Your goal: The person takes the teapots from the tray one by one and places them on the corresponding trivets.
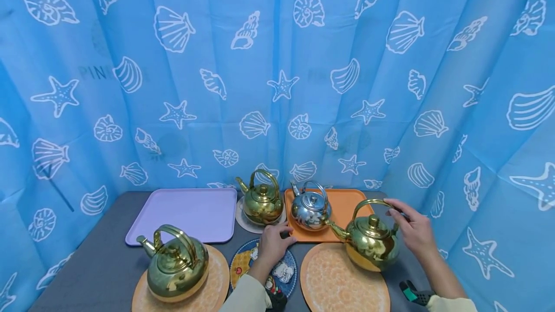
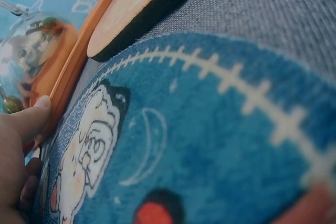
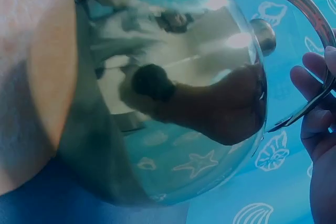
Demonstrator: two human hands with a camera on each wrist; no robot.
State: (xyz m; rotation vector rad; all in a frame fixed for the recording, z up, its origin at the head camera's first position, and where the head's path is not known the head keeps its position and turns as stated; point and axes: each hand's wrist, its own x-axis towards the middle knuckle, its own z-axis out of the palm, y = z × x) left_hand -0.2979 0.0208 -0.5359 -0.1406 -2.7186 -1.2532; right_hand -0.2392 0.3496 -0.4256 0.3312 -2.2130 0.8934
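Most room: above purple tray (image 1: 191,212), though left kettle (image 1: 175,271) stands at its near side. Middle kettle (image 1: 262,206) plugs the slot between trays. Left hand (image 1: 276,242) and sleeve (image 1: 247,295) block the way over blue plate (image 1: 291,260). Silver kettle (image 1: 310,211) obstructs orange tray (image 1: 347,202); room right of it. Right kettle (image 1: 373,242) overhangs right board (image 1: 342,283); near-left part passable.

one tray (image 1: 347,202) (bearing a kettle (image 1: 311,208)) lies right of another tray (image 1: 186,215).
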